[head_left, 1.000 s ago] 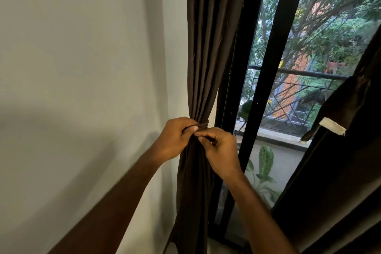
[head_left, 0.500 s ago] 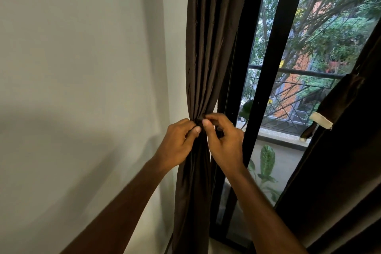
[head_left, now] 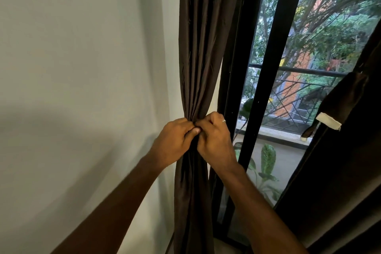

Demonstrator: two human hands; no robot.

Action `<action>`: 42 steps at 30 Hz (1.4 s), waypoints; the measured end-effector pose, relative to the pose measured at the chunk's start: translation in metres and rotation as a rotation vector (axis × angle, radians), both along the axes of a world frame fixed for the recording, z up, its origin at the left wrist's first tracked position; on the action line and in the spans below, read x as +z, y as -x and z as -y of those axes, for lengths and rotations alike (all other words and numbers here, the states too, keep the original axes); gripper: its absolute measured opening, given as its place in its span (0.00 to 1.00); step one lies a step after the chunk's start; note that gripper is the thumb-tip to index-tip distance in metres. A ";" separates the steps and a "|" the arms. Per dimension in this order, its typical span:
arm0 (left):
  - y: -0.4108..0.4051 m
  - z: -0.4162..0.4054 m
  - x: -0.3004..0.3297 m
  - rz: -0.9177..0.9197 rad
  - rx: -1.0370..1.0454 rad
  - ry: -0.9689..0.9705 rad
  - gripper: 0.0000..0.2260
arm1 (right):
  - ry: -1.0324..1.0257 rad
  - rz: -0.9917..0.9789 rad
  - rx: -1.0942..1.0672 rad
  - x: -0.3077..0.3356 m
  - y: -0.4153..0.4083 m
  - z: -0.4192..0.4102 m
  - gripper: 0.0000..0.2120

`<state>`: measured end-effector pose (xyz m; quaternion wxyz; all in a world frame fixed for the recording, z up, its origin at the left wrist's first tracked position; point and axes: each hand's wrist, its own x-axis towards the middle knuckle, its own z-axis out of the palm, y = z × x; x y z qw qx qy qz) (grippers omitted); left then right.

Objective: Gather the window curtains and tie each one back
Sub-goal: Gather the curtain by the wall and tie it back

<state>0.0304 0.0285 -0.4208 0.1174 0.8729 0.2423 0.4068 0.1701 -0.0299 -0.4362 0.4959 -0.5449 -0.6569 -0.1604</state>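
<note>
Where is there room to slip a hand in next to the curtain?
Left of the gathered curtain is bare wall. Lower right, open glass lies between window frame and right curtain. It's crowded where left hand and right hand pinch the fabric.

Dark brown woven cloth in the gathered curtain, with a faint satin sheen along the folds, smooth but finely creased. Same dark cloth in the second curtain at right, more matt in shadow. Hanging tie-back strap also of brown cloth, ending in a pale off-white fabric patch, rough at the edge. Black window frame, probably painted metal, smooth and slightly glossy. Clear glass panes. Painted wall, matt and even. Thin silver-looking metal ring on one finger, shiny.
</note>
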 end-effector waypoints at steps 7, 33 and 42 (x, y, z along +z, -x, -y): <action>0.007 -0.002 -0.003 0.011 -0.057 -0.041 0.19 | 0.294 0.112 0.075 0.018 -0.016 -0.010 0.08; -0.008 0.010 0.024 0.401 -0.008 0.882 0.11 | 0.425 -0.580 0.133 0.010 0.016 0.023 0.15; 0.004 0.007 0.004 0.594 -0.239 0.965 0.09 | 0.387 -0.564 0.269 0.014 0.004 0.021 0.16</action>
